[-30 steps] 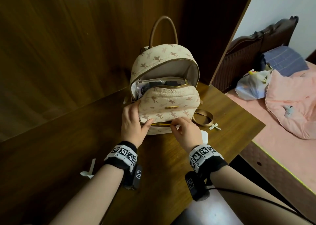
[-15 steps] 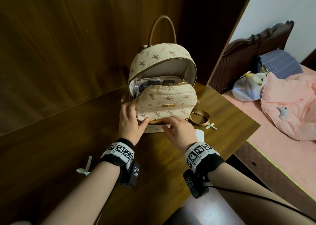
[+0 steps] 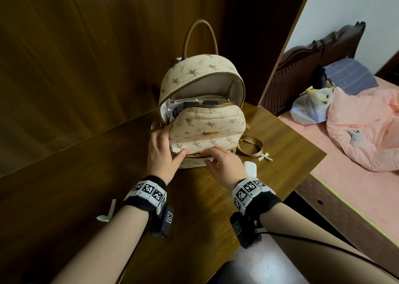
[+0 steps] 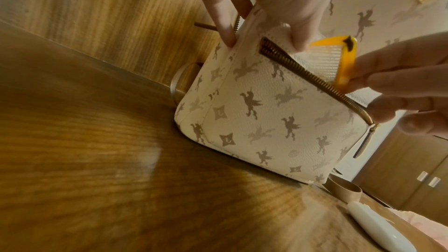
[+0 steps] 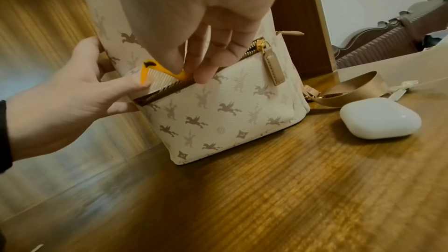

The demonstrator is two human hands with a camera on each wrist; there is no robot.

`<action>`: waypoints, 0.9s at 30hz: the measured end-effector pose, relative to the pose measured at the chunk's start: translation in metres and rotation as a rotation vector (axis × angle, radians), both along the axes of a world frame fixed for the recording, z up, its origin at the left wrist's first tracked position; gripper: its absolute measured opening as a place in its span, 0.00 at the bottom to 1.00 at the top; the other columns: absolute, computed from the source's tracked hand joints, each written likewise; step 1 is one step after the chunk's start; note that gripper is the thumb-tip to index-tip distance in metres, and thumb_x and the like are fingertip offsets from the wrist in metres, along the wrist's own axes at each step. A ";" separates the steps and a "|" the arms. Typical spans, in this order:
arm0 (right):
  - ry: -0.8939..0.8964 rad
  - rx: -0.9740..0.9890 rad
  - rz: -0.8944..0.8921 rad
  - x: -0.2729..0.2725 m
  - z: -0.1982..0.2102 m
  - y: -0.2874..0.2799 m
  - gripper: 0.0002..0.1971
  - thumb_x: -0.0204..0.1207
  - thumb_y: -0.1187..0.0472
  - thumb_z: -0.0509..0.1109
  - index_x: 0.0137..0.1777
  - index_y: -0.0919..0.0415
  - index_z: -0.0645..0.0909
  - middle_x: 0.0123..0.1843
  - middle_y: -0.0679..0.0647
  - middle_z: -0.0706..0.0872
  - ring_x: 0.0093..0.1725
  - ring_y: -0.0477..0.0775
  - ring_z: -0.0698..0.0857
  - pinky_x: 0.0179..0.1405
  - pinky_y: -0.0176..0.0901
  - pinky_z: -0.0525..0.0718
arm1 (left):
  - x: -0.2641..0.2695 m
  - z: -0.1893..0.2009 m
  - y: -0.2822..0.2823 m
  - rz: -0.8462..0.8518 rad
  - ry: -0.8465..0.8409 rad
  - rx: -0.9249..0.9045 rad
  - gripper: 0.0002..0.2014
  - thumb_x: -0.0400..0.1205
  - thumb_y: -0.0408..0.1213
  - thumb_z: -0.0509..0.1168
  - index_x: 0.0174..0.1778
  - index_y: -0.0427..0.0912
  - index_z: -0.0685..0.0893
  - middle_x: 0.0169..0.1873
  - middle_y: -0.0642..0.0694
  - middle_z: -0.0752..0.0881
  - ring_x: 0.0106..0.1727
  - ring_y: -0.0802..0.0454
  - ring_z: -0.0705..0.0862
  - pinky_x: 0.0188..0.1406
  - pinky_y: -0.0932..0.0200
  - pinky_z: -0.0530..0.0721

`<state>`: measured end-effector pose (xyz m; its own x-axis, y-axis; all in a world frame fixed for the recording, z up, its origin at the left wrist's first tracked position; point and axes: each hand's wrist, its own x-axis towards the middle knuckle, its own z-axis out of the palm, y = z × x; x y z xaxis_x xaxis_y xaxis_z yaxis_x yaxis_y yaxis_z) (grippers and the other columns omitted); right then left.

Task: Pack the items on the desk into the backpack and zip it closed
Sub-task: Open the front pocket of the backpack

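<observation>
Centre frame: my left hand grips the backpack pocket edge, holding it apart; my right hand pinches the comb. I should slide it flat, teeth clear of zipper.

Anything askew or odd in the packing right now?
Yes: the yellow comb sits tilted, half out of the backpack front pocket zipper, the right hand pinching it while the left hand holds the pocket open. The main compartment gapes unzipped, and the white earbud case lies unpacked on the desk.
</observation>
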<state>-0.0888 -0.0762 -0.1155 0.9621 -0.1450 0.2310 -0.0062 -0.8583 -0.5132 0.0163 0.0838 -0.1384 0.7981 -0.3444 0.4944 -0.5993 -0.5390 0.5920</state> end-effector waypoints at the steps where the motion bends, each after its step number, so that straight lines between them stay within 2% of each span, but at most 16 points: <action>1: 0.012 0.003 0.003 0.000 0.001 0.000 0.12 0.77 0.63 0.68 0.59 0.58 0.83 0.54 0.51 0.85 0.44 0.51 0.85 0.42 0.35 0.76 | 0.000 0.000 0.000 0.000 -0.001 0.000 0.41 0.67 0.41 0.81 0.71 0.45 0.65 0.64 0.29 0.74 0.64 0.31 0.77 0.60 0.44 0.79; 5: 0.008 -0.031 -0.028 0.006 0.003 0.002 0.07 0.79 0.59 0.67 0.53 0.57 0.84 0.51 0.49 0.85 0.43 0.46 0.82 0.39 0.33 0.75 | -0.001 0.000 -0.001 -0.001 -0.006 -0.012 0.41 0.66 0.40 0.81 0.71 0.45 0.65 0.63 0.29 0.74 0.64 0.32 0.77 0.59 0.49 0.76; 7: -0.045 -0.066 -0.050 0.009 0.002 0.004 0.07 0.79 0.58 0.67 0.49 0.58 0.85 0.46 0.49 0.85 0.39 0.50 0.84 0.33 0.35 0.75 | -0.002 0.000 -0.001 -0.001 -0.003 -0.013 0.41 0.67 0.41 0.81 0.71 0.44 0.66 0.64 0.30 0.74 0.64 0.32 0.77 0.58 0.47 0.78; 11: -0.135 -0.214 -0.074 0.015 0.000 0.005 0.16 0.78 0.49 0.57 0.44 0.57 0.85 0.38 0.48 0.87 0.29 0.53 0.84 0.23 0.41 0.80 | -0.001 -0.001 0.000 -0.009 -0.002 -0.004 0.40 0.67 0.42 0.80 0.71 0.42 0.67 0.63 0.30 0.74 0.64 0.32 0.77 0.58 0.50 0.76; 13: -0.131 -0.249 -0.083 0.018 -0.001 0.004 0.14 0.77 0.51 0.61 0.41 0.57 0.85 0.35 0.49 0.87 0.27 0.54 0.84 0.22 0.43 0.81 | -0.001 0.000 0.001 -0.008 0.002 0.008 0.39 0.67 0.42 0.80 0.71 0.40 0.68 0.63 0.30 0.74 0.63 0.31 0.77 0.57 0.48 0.78; 16: -0.057 -0.250 -0.099 0.017 -0.002 0.002 0.06 0.74 0.57 0.72 0.40 0.58 0.85 0.34 0.51 0.87 0.33 0.56 0.84 0.26 0.42 0.79 | -0.001 0.000 0.002 -0.014 -0.008 0.014 0.39 0.67 0.40 0.81 0.71 0.40 0.68 0.63 0.28 0.74 0.63 0.30 0.78 0.57 0.41 0.81; 21: 0.032 -0.102 -0.134 0.009 -0.012 0.006 0.09 0.79 0.56 0.67 0.54 0.55 0.86 0.52 0.49 0.87 0.47 0.52 0.85 0.38 0.37 0.77 | 0.000 0.002 0.004 -0.036 -0.026 0.019 0.40 0.67 0.40 0.81 0.70 0.45 0.65 0.62 0.29 0.75 0.63 0.30 0.78 0.58 0.44 0.79; 24: 0.151 0.007 -0.081 0.004 -0.015 0.009 0.16 0.80 0.57 0.66 0.67 0.54 0.79 0.61 0.49 0.81 0.51 0.50 0.83 0.44 0.34 0.75 | 0.000 0.001 0.003 -0.024 -0.018 0.009 0.39 0.68 0.40 0.80 0.70 0.45 0.65 0.62 0.29 0.75 0.63 0.31 0.78 0.58 0.46 0.78; 27: 0.235 0.005 -0.027 0.003 -0.013 0.007 0.22 0.79 0.59 0.67 0.73 0.52 0.73 0.66 0.49 0.77 0.52 0.51 0.83 0.46 0.31 0.72 | -0.001 -0.001 0.003 -0.023 -0.012 -0.003 0.39 0.69 0.40 0.80 0.71 0.46 0.64 0.63 0.30 0.74 0.63 0.32 0.77 0.59 0.49 0.76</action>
<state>-0.0861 -0.0697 -0.1281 0.9852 -0.1716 -0.0001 -0.1487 -0.8536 -0.4993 0.0153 0.0865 -0.1389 0.7841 -0.3611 0.5048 -0.6185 -0.5230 0.5865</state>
